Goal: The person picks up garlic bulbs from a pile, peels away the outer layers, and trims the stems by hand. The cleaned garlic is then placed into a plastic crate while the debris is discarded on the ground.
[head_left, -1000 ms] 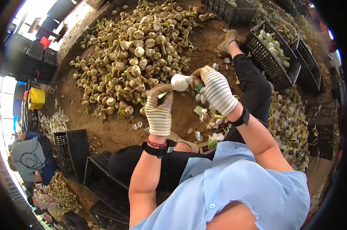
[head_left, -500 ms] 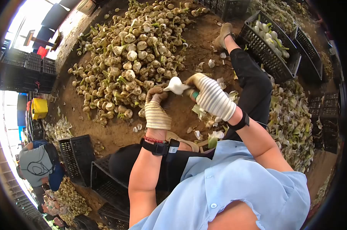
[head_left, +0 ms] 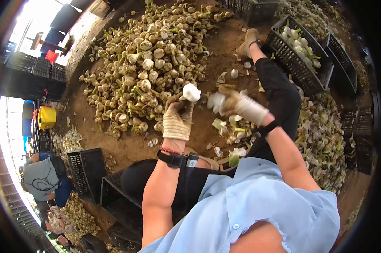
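A clean white garlic bulb (head_left: 191, 92) is held up by my left hand (head_left: 177, 118), gloved in cream knit, with the fingers pinched at its root side. My right hand (head_left: 244, 105), in a striped glove, is smeared by motion to the right of the bulb and apart from it. A blurred whitish piece (head_left: 216, 102) shows at its fingers; whether it is gripped cannot be made out. Beyond both hands lies a large heap of unpeeled garlic (head_left: 144, 63). Loose peelings (head_left: 234, 128) lie on the soil under my right hand.
A black crate (head_left: 300, 59) of cleaned garlic stands at the upper right, beyond my outstretched leg. Peelings (head_left: 321, 143) pile up on the right. Empty black crates (head_left: 87, 173) stand at the lower left, near another person (head_left: 43, 179). Stacked crates (head_left: 34, 80) rise at the far left.
My right hand has come away from the bulb, moving right and slightly down, and a whitish piece now shows at its fingers. My left hand still holds the bulb, now more upright.
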A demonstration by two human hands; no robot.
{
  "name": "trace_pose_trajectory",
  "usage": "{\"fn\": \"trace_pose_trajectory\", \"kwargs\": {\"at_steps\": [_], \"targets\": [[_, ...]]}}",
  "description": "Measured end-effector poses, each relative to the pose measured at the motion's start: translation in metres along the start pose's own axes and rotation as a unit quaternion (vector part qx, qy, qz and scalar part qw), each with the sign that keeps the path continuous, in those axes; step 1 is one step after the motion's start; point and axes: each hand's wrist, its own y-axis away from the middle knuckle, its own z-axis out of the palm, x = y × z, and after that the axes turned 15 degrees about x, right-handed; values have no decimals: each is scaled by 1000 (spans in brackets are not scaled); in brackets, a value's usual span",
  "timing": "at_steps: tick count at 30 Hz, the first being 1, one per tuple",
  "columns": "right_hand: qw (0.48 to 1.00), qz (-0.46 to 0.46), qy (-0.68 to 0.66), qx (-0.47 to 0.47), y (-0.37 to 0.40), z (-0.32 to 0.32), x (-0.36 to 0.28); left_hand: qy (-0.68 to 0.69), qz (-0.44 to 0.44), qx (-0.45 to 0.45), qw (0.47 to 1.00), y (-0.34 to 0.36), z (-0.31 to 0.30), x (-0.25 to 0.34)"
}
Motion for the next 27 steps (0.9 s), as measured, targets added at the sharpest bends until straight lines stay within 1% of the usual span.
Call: {"fn": "trace_pose_trajectory", "kwargs": {"at_steps": [1,2,3,4,5,6,7,8,10,12,13,14,16,17,18,19,20,21,22,23,24,26,27], "targets": [[1000,-7,6,3,-9,-3,11,-13,35,-4,999,0,2,0],[988,-95,104,68,-11,0,27,-27,70,-7,997,1,0,3],[953,-182,201,135,-11,4,38,-45,93,12,995,3,0,4],[896,-266,298,196,-11,6,39,-57,117,30,991,5,0,2],[867,-339,319,179,-10,16,31,-94,139,22,985,8,-1,0],[938,-177,280,98,8,32,-17,-135,161,9,978,11,1,-4],[908,-264,316,77,1,39,-23,-187,171,25,967,9,-1,-10],[909,-311,273,45,-3,41,-21,-288,232,16,929,-3,-10,-19],[888,-348,299,31,-2,50,-24,-348,165,-61,921,13,1,-27],[942,-197,273,-7,-12,41,-21,-369,93,-79,922,31,16,-29],[957,-61,284,-10,-16,34,-27,-342,139,-109,923,16,7,-36],[965,-26,262,14,-26,20,-20,-286,117,-98,946,13,7,-32],[968,115,224,6,-72,-34,-32,-249,116,-94,957,-2,-2,-19],[967,19,215,136,-105,-67,-29,-269,130,-78,951,-8,-6,-14],[967,21,216,135,-122,-85,-68,-283,112,-48,951,-12,-9,-9],[975,-28,-16,220,-135,-100,-124,-272,99,-17,957,-6,-5,-6],[920,-72,-247,294,-137,-104,-172,-262,86,16,961,0,-3,-3],[897,-269,-249,245,-125,-92,-211,-261,85,23,961,-1,-5,-3],[882,-185,-264,344,-128,-100,-229,-233,72,29,969,-2,-7,-3],[874,-247,-236,345,-146,-123,-239,-205,61,35,976,-3,-9,-1],[873,-256,-224,349,-142,-114,-238,-201,63,42,977,-3,-11,3],[898,-278,-111,322,-160,-107,-205,-197,86,36,976,1,-14,11],[912,-289,-27,289,-169,-105,-171,-200,110,41,973,3,-16,16]]}}
